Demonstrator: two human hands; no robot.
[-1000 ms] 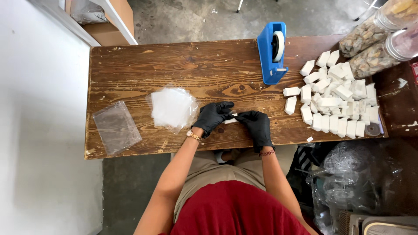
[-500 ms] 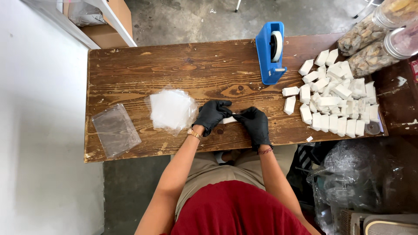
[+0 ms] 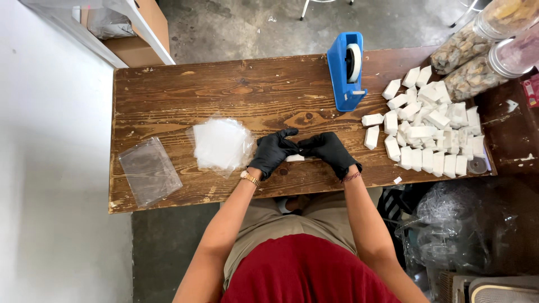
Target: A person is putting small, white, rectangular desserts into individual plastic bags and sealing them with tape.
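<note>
Just below and left of the blue plastic tape dispenser (image 3: 346,72): small white rectangular block (image 3: 295,158), long axis left-right, lying on the brown wooden table (image 3: 185,95). Pinched at its 2 ends by black-gloved left hand (image 3: 272,151) and black-gloved right hand (image 3: 328,150), both equally near. Right of the dispenser: heap of similar white blocks (image 3: 429,126). Far left: stack of clear plastic bags (image 3: 222,145).

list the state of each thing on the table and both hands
left hand: gloved, closed on the small white block
right hand: gloved, closed on the same block
small white block: held between both hands, low over the table
stack of clear bags: lying flat
single clear bag: lying flat, empty
tape dispenser: upright, roll loaded
white blocks: loose pile
jars: lying on their sides, filled
</note>
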